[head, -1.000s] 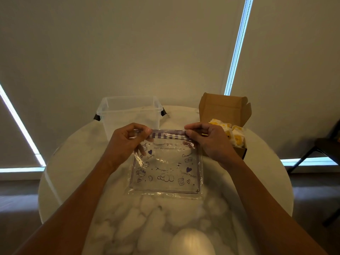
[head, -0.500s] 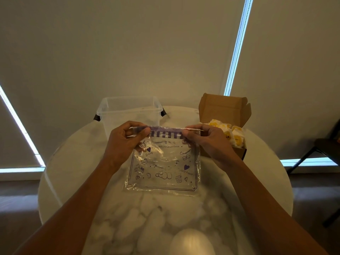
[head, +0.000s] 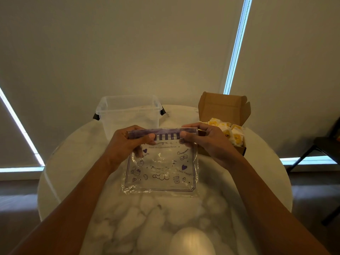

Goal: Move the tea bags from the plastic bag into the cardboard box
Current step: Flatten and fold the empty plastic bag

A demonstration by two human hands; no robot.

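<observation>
A clear plastic bag (head: 161,168) with purple drawings and a purple striped top strip hangs flat over the marble table; nothing shows inside it. My left hand (head: 127,146) pinches the left end of the top strip, and my right hand (head: 206,142) pinches the right end. The open cardboard box (head: 223,107) stands at the back right, its lid flap up. Several yellow-and-white tea bags (head: 230,133) fill it, partly hidden by my right hand.
A clear plastic tub (head: 128,115) with black handles stands behind my left hand. The round marble table (head: 147,221) drops off on all sides. A dark chair (head: 320,148) stands at the far right by the wall.
Both hands have lifted the bag's top strip a little higher, and the bag hangs more upright. The box and tub have not moved.
</observation>
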